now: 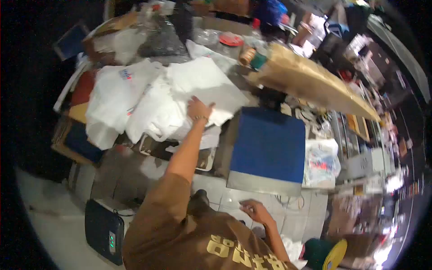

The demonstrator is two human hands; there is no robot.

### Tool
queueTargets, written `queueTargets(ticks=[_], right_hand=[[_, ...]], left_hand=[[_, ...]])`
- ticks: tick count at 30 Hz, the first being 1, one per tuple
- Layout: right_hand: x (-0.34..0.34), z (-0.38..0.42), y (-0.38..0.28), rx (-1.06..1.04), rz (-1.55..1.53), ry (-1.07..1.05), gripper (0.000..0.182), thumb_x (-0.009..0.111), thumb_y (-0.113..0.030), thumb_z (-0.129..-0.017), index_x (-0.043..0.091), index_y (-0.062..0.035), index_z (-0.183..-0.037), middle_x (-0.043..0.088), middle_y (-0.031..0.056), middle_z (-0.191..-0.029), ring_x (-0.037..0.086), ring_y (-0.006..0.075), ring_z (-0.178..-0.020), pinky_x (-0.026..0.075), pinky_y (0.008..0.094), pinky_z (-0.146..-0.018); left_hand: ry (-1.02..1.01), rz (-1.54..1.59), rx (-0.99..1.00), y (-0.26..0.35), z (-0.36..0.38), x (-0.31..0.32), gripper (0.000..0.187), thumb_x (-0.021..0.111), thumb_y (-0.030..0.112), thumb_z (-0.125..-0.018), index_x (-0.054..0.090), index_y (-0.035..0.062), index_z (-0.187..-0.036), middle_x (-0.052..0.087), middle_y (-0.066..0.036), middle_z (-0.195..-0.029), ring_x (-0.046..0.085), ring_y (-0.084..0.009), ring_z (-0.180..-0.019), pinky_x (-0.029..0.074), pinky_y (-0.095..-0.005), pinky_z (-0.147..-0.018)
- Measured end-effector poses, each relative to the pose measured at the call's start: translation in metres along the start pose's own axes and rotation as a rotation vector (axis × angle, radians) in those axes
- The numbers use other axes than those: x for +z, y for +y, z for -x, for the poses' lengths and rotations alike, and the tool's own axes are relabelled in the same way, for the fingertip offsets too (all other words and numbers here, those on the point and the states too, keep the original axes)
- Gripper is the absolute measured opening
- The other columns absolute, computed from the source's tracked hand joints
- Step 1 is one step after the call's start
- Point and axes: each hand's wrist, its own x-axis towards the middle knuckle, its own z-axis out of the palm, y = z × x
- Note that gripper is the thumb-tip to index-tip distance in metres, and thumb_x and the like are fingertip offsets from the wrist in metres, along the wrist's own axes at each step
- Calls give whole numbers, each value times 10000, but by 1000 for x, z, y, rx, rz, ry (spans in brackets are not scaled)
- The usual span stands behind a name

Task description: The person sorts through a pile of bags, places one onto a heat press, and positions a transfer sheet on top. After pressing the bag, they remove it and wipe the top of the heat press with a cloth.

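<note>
My left hand (pixel 198 109) reaches forward and lies on a pile of white sheets, its fingers spread and pressing on the surface. The flat white sheet (pixel 202 78) lies on top, just beyond the fingers. To the left of it are a crumpled white plastic bag (pixel 157 110) and another white bag with red and blue print (pixel 119 92). My right hand (pixel 255 211) hangs low over the tiled floor, away from the pile. Its fingers are loosely bent and apart, and I see nothing held in them.
A blue-topped board (pixel 269 144) stands right of the pile. Behind it leans a long brown-wrapped package (pixel 315 81). A printed white bag (pixel 321 159) lies farther right. At lower left is a black case with green lights (pixel 104 231); at lower right, a green and yellow round object (pixel 335 255).
</note>
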Motion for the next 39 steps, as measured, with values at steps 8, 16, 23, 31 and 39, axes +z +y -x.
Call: queueTargets(ticks=[8,16,23,31,39], right_hand=[[-28,-55,-33,37,-49,512,202,703,-89,-844,684,-21,-1033,660,157,-1094,618,337,-1024,495,405,-899],[-22,-95,-15,145,519,651,606,745,-404,-803,580,-127,-1315,343,164,-1537,307,444,-1403,221,652,-1101],[-58,-77,57,137,298,840,593,725,-400,-818,577,-78,-1293,437,221,-1442,399,442,-1321,309,551,-1069],[-167,-49,150,613,232,951,586,605,-381,-924,487,41,-1312,554,312,-1262,541,447,-1174,445,477,-963],[-175,-41,156,404,27,811,480,482,-367,-999,481,15,-1289,626,321,-1100,608,477,-1016,480,487,-859]], left_hand=[[-131,-189,41,-15,-47,21,1095,837,401,-706,204,-23,-1492,584,-242,-1209,640,-350,-1070,557,-423,-873],[-78,-116,-40,3,-51,28,817,746,220,-814,285,-25,-1443,580,-241,-1138,648,-366,-1040,555,-435,-865],[-588,201,585,11,29,36,604,694,291,-880,458,-27,-1336,586,-218,-1230,656,-312,-1024,509,-335,-838],[-439,499,429,15,156,97,714,543,287,-972,210,-99,-1472,398,-316,-1442,430,-420,-1318,342,-418,-1098],[-430,389,391,17,172,79,748,547,288,-967,181,-132,-1465,290,-314,-1508,309,-424,-1398,268,-414,-1155]])
